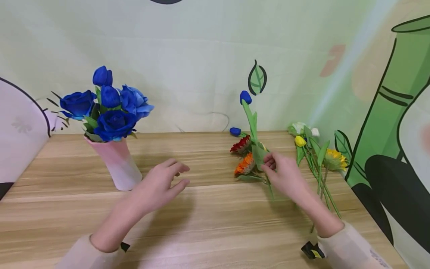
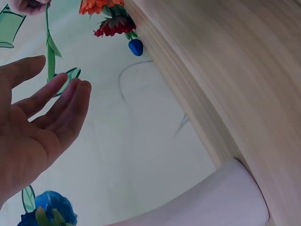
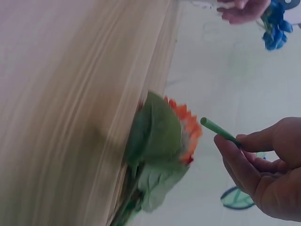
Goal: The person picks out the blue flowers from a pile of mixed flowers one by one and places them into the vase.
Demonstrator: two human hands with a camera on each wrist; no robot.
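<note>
Between thumb and fingers my right hand pinches the green stem of a blue artificial tulip. The tulip stands upright, its bloom near the backdrop, and the stem's cut end pokes out past the fingertips in the right wrist view. Below and beside it on the table are an orange flower and a dark red flower. My left hand hovers with relaxed, spread fingers and holds nothing. To its left stands a pink-and-white vase filled with blue roses and blue tulips.
Another blue tulip lies at the table's back edge. On the right lie several stems with a yellow tulip, a yellow sunflower-like bloom and white flowers. A printed cloth backdrop rises behind the wooden table.
</note>
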